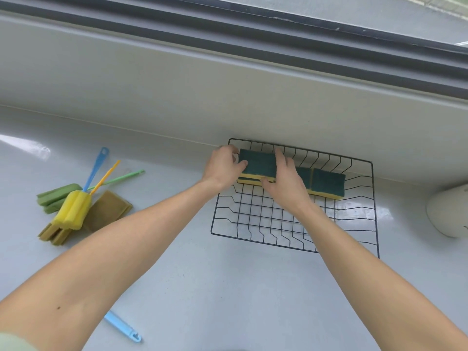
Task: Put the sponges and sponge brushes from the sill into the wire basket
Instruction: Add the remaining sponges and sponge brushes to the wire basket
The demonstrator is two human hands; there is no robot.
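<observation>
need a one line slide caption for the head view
Both hands set a green sponge into the wire basket; sponge brushes wait on the sill.

Grey sill (228, 287) carries wire basket (374, 198), sponge brushes (69, 211), brown pads (106, 209), possibly white pot (448, 211).

green-topped sponges (328, 182) in wire basket (374, 198), sponge brushes (72, 210) outside

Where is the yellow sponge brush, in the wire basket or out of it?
Out. The yellow sponge brush lies on the sill left of the wire basket, atop the green brush.
</observation>
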